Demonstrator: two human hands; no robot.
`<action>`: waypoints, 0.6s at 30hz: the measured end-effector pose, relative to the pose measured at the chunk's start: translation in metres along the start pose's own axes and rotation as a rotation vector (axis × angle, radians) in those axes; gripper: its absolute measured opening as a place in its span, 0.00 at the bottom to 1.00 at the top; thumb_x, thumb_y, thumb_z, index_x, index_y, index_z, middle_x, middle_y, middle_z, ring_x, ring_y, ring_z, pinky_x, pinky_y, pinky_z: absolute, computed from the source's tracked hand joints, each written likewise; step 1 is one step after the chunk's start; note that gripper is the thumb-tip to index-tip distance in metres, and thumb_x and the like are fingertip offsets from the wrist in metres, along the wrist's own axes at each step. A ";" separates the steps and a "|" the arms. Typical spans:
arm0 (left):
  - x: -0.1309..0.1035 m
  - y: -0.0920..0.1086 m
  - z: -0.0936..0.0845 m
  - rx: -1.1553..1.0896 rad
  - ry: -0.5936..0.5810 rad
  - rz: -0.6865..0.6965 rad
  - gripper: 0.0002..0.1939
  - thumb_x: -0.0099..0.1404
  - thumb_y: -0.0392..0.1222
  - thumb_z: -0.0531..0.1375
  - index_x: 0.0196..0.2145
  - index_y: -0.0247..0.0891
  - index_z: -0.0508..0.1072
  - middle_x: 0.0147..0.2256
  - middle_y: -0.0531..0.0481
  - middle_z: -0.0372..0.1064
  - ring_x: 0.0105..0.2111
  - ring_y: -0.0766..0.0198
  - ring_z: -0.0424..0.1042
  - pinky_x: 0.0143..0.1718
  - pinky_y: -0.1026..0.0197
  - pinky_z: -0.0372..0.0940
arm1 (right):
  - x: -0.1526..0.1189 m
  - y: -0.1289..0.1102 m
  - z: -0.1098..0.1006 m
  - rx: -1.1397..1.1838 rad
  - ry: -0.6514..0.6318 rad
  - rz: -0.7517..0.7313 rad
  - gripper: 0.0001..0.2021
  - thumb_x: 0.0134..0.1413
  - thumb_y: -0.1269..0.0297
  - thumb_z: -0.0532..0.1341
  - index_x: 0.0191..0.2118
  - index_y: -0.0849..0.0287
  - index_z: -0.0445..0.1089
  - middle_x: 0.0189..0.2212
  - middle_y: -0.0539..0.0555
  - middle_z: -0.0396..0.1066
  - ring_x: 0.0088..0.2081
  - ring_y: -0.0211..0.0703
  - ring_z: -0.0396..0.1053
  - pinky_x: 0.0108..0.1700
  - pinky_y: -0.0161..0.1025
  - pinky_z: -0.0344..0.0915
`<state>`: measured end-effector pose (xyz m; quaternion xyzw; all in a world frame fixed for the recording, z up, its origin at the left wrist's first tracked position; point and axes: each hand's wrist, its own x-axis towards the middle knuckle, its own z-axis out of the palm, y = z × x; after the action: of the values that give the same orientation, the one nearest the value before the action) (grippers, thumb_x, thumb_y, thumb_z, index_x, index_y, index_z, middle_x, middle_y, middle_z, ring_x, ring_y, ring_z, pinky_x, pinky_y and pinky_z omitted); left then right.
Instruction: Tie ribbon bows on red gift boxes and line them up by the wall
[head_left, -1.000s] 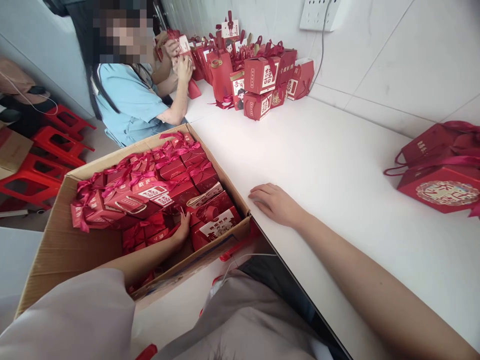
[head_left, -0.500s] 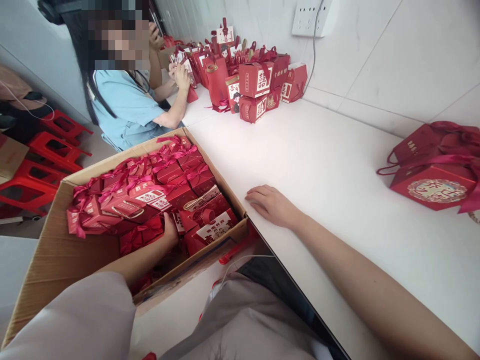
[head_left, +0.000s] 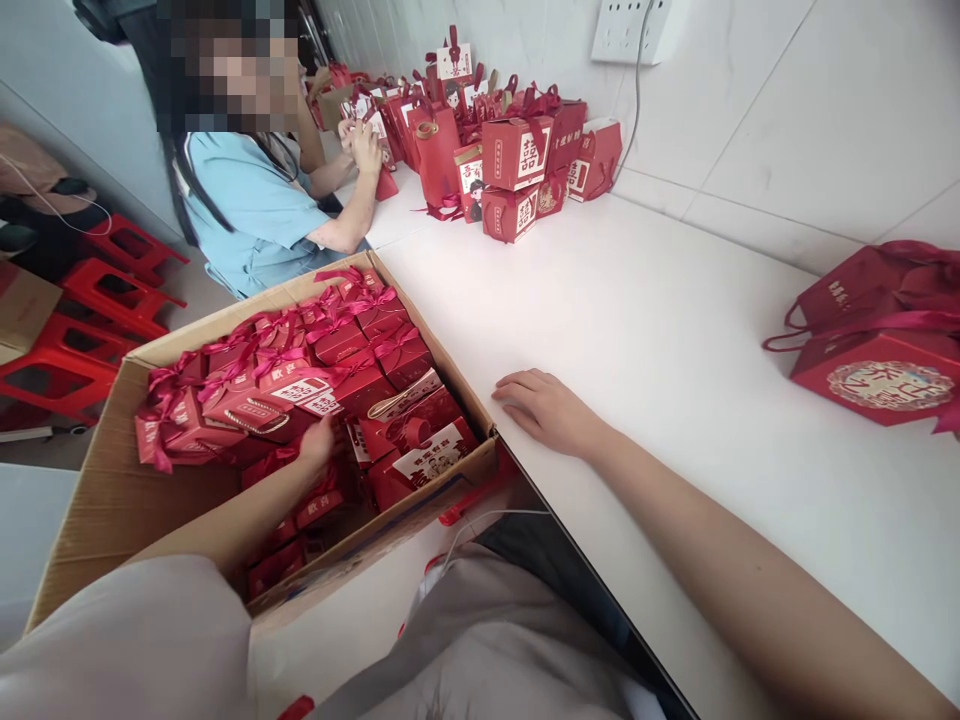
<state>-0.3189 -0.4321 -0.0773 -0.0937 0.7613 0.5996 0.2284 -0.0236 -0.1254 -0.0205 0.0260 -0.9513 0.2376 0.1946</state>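
Note:
My left hand reaches down inside a cardboard box, beside the red gift boxes packed there with ribbon bows on top. Its thumb side shows next to the white double-happiness labels; the other fingers are hidden, so any grip cannot be made out. Lower red boxes lie beneath that hand. My right hand rests palm down on the white table, fingers stretched out and holding nothing, close to the carton's corner. In the carton's right part sits a red box with a white printed card.
At the table's far end a co-worker in a light blue top handles a red box. Many red gift boxes are stacked against the wall. More red boxes stand at the right. Red stools are on the floor, left.
My left hand has moved slightly left and up inside the carton, uncovering more of the lower red boxes. My right hand stays on the table.

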 end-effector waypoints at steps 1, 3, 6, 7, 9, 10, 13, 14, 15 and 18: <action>-0.004 0.010 -0.006 0.053 0.048 0.071 0.16 0.63 0.48 0.59 0.46 0.38 0.68 0.47 0.42 0.68 0.55 0.49 0.64 0.58 0.47 0.58 | 0.000 0.000 0.000 0.001 0.000 0.000 0.11 0.65 0.68 0.53 0.50 0.56 0.68 0.50 0.59 0.70 0.49 0.51 0.67 0.51 0.50 0.64; -0.014 0.032 -0.013 0.263 0.095 0.328 0.17 0.59 0.48 0.63 0.44 0.40 0.69 0.48 0.45 0.67 0.56 0.50 0.61 0.61 0.50 0.54 | 0.000 0.000 0.000 0.001 -0.002 -0.002 0.11 0.65 0.68 0.53 0.50 0.56 0.68 0.50 0.59 0.70 0.49 0.51 0.67 0.51 0.50 0.64; -0.021 0.067 -0.007 0.859 -0.034 0.935 0.21 0.61 0.53 0.60 0.48 0.39 0.69 0.49 0.43 0.66 0.53 0.51 0.64 0.60 0.51 0.56 | 0.000 0.000 -0.001 -0.005 -0.005 -0.002 0.11 0.65 0.68 0.53 0.50 0.57 0.68 0.50 0.59 0.70 0.49 0.51 0.67 0.51 0.50 0.64; -0.020 0.078 -0.001 1.020 -0.098 1.073 0.24 0.62 0.54 0.59 0.51 0.38 0.68 0.51 0.41 0.65 0.54 0.50 0.64 0.60 0.51 0.56 | 0.001 0.000 0.000 -0.008 -0.003 -0.002 0.11 0.65 0.68 0.53 0.50 0.57 0.68 0.50 0.59 0.70 0.49 0.51 0.66 0.51 0.50 0.64; -0.013 0.094 0.013 1.268 -0.204 1.161 0.30 0.61 0.57 0.58 0.55 0.35 0.65 0.54 0.38 0.63 0.58 0.47 0.60 0.62 0.49 0.54 | 0.001 0.000 0.000 -0.013 0.002 -0.003 0.11 0.66 0.68 0.53 0.50 0.57 0.68 0.50 0.59 0.70 0.49 0.51 0.66 0.51 0.49 0.64; -0.007 0.100 0.021 1.367 -0.235 1.132 0.34 0.60 0.59 0.58 0.57 0.33 0.64 0.55 0.36 0.63 0.58 0.45 0.60 0.61 0.48 0.54 | 0.001 0.000 0.000 -0.014 0.004 -0.003 0.11 0.66 0.68 0.53 0.50 0.57 0.68 0.50 0.59 0.70 0.49 0.51 0.66 0.51 0.49 0.64; 0.012 0.109 0.040 1.541 -0.248 0.968 0.43 0.54 0.64 0.61 0.58 0.29 0.62 0.55 0.31 0.62 0.58 0.39 0.60 0.60 0.44 0.56 | 0.001 0.000 -0.001 -0.012 0.006 -0.006 0.11 0.66 0.67 0.53 0.49 0.57 0.69 0.50 0.59 0.70 0.49 0.51 0.66 0.51 0.49 0.64; 0.017 0.109 0.045 1.561 -0.233 0.927 0.45 0.52 0.64 0.63 0.57 0.29 0.62 0.54 0.31 0.62 0.57 0.38 0.60 0.59 0.44 0.56 | 0.001 0.000 -0.001 -0.010 0.007 -0.006 0.11 0.66 0.67 0.52 0.49 0.57 0.69 0.50 0.59 0.70 0.49 0.51 0.66 0.51 0.49 0.64; 0.021 0.110 0.049 1.572 -0.214 0.897 0.46 0.49 0.65 0.65 0.56 0.29 0.63 0.54 0.31 0.61 0.57 0.36 0.59 0.59 0.43 0.57 | 0.001 0.000 -0.001 -0.008 0.007 -0.007 0.11 0.66 0.68 0.52 0.49 0.57 0.69 0.50 0.59 0.70 0.49 0.51 0.66 0.51 0.49 0.64; 0.016 0.109 0.056 1.543 -0.184 0.816 0.46 0.40 0.61 0.70 0.52 0.31 0.65 0.52 0.31 0.62 0.57 0.32 0.59 0.58 0.41 0.57 | 0.000 0.000 -0.002 0.001 0.001 -0.003 0.12 0.66 0.67 0.52 0.49 0.56 0.69 0.50 0.59 0.70 0.50 0.52 0.66 0.51 0.50 0.63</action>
<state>-0.3656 -0.3474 0.0005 0.4152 0.9070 -0.0423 0.0564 -0.0230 -0.1241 -0.0185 0.0271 -0.9511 0.2377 0.1953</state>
